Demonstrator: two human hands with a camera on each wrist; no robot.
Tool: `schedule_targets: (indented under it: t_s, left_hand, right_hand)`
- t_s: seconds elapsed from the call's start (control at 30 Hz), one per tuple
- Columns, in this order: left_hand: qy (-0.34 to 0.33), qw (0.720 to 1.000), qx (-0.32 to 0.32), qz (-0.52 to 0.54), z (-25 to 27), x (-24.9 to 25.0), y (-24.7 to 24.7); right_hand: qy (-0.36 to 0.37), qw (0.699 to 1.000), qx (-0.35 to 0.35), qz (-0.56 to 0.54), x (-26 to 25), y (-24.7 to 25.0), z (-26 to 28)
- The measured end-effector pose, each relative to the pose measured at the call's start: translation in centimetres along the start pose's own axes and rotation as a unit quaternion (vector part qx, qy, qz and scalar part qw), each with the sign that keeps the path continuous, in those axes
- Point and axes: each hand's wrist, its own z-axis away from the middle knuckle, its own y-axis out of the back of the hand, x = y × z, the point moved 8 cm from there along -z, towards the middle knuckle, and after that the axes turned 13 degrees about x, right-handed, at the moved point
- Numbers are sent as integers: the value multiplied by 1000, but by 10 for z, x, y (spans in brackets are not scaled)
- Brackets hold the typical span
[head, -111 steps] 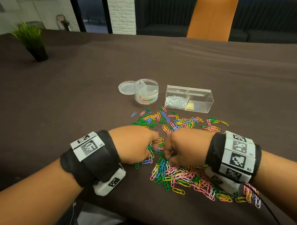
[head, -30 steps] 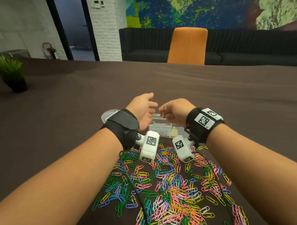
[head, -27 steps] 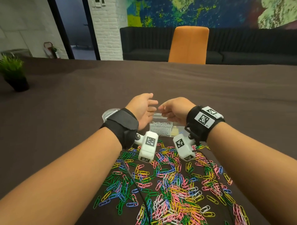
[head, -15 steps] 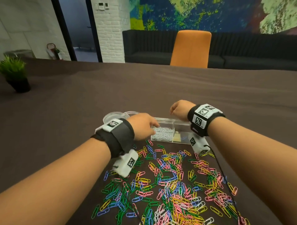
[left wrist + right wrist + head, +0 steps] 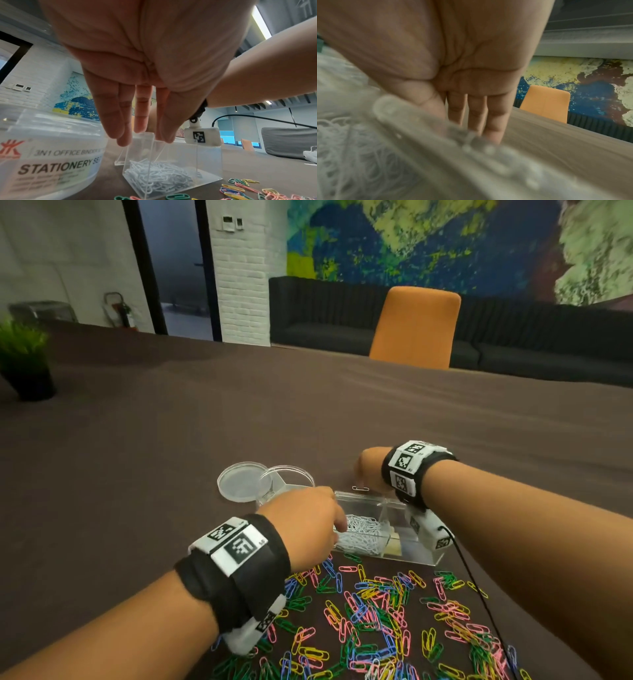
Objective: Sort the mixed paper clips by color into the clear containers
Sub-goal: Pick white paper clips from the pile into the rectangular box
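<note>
In the clear box (image 5: 383,529) I've only white clips (image 5: 359,534) sorted; the coloured pile (image 5: 383,618) remains on the surface, both hands' fingers (image 5: 120,121) loose, holding nothing.

Left hand (image 5: 303,522): palm down, held above the table surface near the middle of its near half; fingers (image 5: 118,121) straight, close together, pointing forward and down; nothing held. Left forearm (image 5: 113,628): bare, entering from the near left corner, black band with printed markers at the wrist.

Right hand (image 5: 371,470): farther from the near edge than the left, palm down; fingers (image 5: 494,121) extended side by side, tips hidden behind blur in the wrist view; whether they touch anything cannot be told. Right forearm (image 5: 531,529): bare, entering from the right edge, same banded wrist.
</note>
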Motion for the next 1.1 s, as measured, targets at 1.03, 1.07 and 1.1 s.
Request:
schedule_targets:
  t_s: [1.03, 1.07, 1.1]
  left_hand:
    - [-71, 989, -128, 12, 93, 63, -17]
    - [-69, 986, -149, 17, 97, 69, -23]
    - [-68, 984, -162, 12, 98, 74, -28]
  right_hand:
    - [155, 946, 46, -281, -100, 0, 234]
    - [163, 949, 46, -266, -103, -4, 237]
    - [165, 953, 53, -249, -106, -6, 237]
